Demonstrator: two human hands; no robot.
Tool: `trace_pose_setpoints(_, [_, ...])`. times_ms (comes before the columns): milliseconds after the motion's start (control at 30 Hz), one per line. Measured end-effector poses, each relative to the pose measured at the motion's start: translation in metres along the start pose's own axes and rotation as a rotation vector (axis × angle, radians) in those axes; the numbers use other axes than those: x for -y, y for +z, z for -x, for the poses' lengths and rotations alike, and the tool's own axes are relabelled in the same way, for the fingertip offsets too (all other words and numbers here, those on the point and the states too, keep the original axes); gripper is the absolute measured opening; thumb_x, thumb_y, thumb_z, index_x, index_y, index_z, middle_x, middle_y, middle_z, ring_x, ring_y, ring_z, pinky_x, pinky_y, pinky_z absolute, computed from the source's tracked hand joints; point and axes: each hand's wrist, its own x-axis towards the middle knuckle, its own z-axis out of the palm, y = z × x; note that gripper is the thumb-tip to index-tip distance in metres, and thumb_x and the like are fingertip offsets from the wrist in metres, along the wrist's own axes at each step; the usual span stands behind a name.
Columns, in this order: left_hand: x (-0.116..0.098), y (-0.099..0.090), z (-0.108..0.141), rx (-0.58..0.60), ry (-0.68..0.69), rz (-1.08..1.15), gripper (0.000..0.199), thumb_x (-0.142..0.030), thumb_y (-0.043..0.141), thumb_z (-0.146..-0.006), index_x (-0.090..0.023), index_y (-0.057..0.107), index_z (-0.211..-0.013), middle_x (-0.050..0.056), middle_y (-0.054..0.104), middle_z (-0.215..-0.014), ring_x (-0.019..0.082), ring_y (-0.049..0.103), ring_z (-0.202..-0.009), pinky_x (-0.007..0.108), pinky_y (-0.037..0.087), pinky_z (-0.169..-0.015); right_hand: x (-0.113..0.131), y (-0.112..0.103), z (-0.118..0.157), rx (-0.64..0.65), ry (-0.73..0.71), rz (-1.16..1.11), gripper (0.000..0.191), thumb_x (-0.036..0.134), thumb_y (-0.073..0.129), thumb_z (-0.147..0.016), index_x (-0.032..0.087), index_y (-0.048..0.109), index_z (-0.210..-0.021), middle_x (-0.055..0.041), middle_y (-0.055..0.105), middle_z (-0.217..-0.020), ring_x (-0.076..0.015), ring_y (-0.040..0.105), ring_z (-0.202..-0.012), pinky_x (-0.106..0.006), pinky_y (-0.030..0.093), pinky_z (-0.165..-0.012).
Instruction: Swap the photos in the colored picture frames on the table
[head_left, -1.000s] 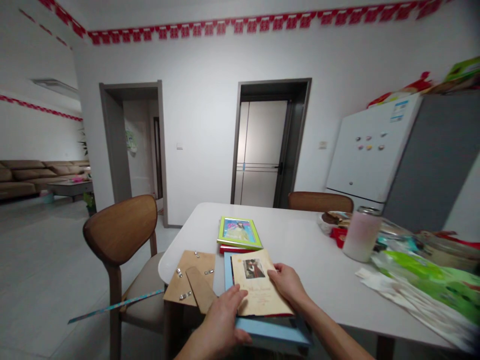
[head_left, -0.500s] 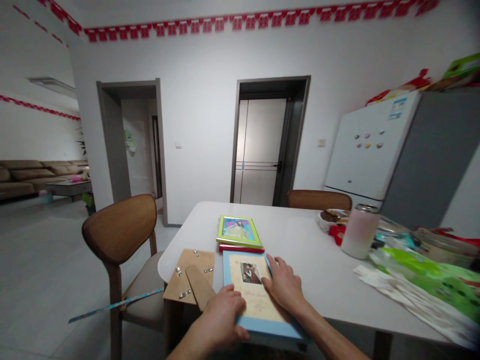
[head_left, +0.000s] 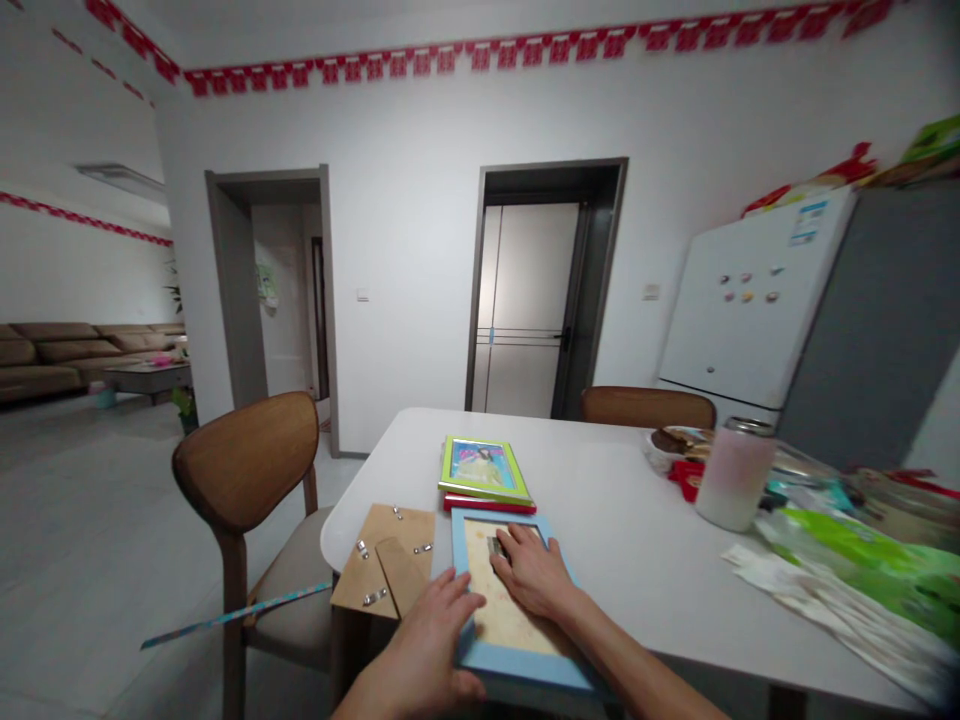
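A light-blue picture frame (head_left: 517, 660) lies flat at the table's near edge. Inside its border is a cream printed sheet (head_left: 495, 620) with a small photo, now mostly covered. My right hand (head_left: 536, 575) rests over the sheet's upper right, fingers extended and lying on it. At the frame's left edge is my left hand (head_left: 431, 640), its fingers apart and the tips by the border. To the left lies a brown backing board (head_left: 360, 580) with metal clips and a brown stand flap (head_left: 401, 575). Beyond the blue frame, a green picture frame (head_left: 519, 472) sits on a red one (head_left: 487, 505).
A pink-white tumbler (head_left: 737, 475) stands on the right of the white table (head_left: 600, 480). White gloves (head_left: 817, 610), a green plastic packet (head_left: 847, 550) and bags lie near it. Wooden chairs (head_left: 251, 460) stand left and behind. A patterned blue strip (head_left: 240, 612) sticks out across the left chair.
My right hand has moved from the frame's right edge onto the printed sheet, covering much of the photo. My left hand stays by the left edge. The view has shifted slightly.
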Motion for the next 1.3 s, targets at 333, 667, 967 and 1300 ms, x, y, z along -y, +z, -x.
trace_pose_setpoints(333, [0.104,-0.023,0.026,-0.309,-0.442,-0.291,0.055,-0.007,0.049,-0.062,-0.009,0.042,-0.116,0.012,0.044,-0.123,0.018,0.038,-0.115,0.027,0.025,-0.097,0.123,0.002,0.014,0.002,-0.195,-0.254,0.043,0.049,0.049,-0.065,0.023,0.056,-0.098,-0.0084,0.057,-0.094,-0.0251,0.046,-0.091,-0.039,0.029,-0.079])
trace_pose_setpoints(667, [0.01,-0.031,0.023,-0.342,-0.23,-0.109,0.042,-0.013,0.052,-0.067,-0.017,0.051,-0.108,0.007,0.049,-0.12,0.018,0.043,-0.109,0.027,0.031,-0.095,0.054,-0.035,0.046,-0.018,-0.125,-0.487,0.036,0.028,0.05,-0.063,0.022,0.06,-0.097,-0.0058,0.057,-0.097,-0.0192,0.049,-0.09,-0.028,0.036,-0.081])
trace_pose_setpoints(967, [-0.031,0.016,-0.022,-0.133,-0.109,-0.077,0.031,-0.023,0.054,-0.068,-0.021,0.055,-0.098,0.003,0.053,-0.112,0.019,0.046,-0.102,0.026,0.036,-0.088,-0.026,-0.031,0.071,0.036,0.0,-0.357,0.036,0.027,0.047,-0.061,0.022,0.063,-0.094,-0.0056,0.058,-0.098,-0.0185,0.051,-0.091,-0.026,0.036,-0.082])
trace_pose_setpoints(1300, [-0.021,0.026,-0.018,-0.087,-0.063,-0.061,0.053,-0.046,0.064,-0.06,-0.019,0.052,-0.104,0.008,0.04,-0.127,0.027,0.03,-0.119,0.043,0.015,-0.101,-0.032,-0.026,0.069,0.023,-0.053,-0.277,0.029,0.03,0.044,-0.069,0.026,0.064,-0.09,-0.0037,0.057,-0.1,-0.0184,0.049,-0.093,-0.028,0.034,-0.082])
